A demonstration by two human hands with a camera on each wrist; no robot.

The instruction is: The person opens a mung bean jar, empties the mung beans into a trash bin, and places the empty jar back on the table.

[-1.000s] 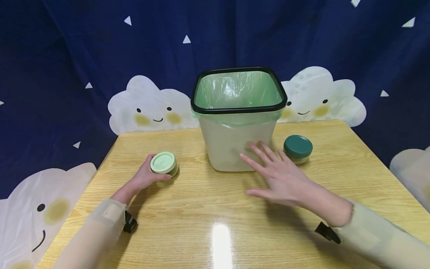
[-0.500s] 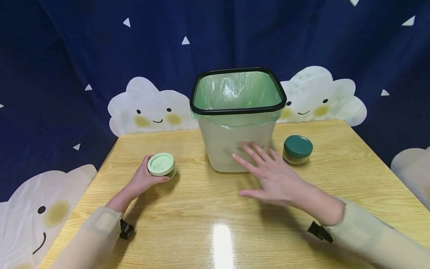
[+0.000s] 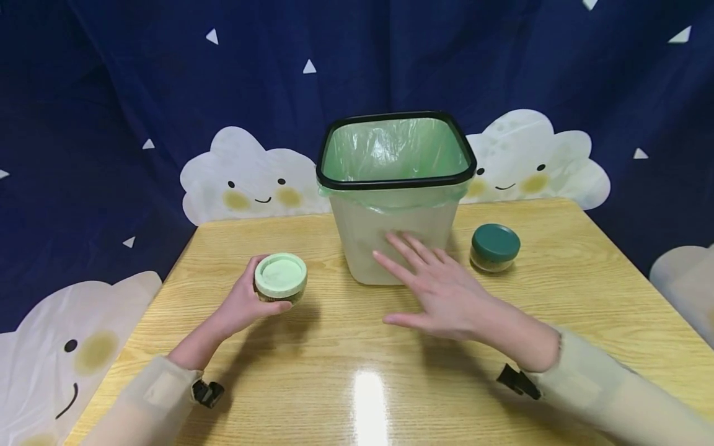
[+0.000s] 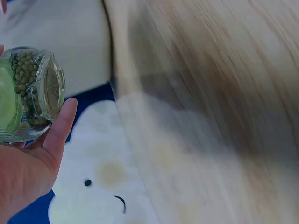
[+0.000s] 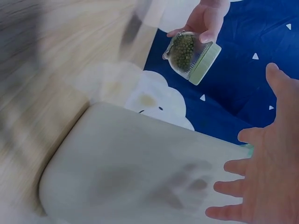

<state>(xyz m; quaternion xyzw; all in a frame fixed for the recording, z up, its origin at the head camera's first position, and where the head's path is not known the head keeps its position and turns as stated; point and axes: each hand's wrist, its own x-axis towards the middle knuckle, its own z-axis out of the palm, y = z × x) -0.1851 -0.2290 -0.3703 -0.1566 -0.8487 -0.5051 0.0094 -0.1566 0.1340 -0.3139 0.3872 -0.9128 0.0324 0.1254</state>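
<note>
My left hand (image 3: 243,306) grips a small glass jar (image 3: 281,276) with a light green lid, fingers and thumb around its side. In the left wrist view the glass (image 4: 50,86) shows small round green beans (image 4: 24,72) inside. A shadow falls on the table to the right of this jar, which is held above the wood. My right hand (image 3: 440,294) holds nothing; its fingers are spread in front of the pale bin (image 3: 362,248). In the right wrist view the fingers (image 5: 229,188) stretch toward the bin's wall (image 5: 117,154), casting a shadow on it.
A second jar with a dark green lid (image 3: 495,243) stands on the wooden table (image 3: 312,384), right of the bin. The bin has a black rim (image 3: 396,184) and a green bag liner (image 3: 390,148). Behind the table hangs a blue curtain (image 3: 262,80) with cloud faces.
My left hand has raised the light-green-lidded jar off the table and brought it slightly right. My right hand has drifted left across the bin's front, fingers still spread.
</note>
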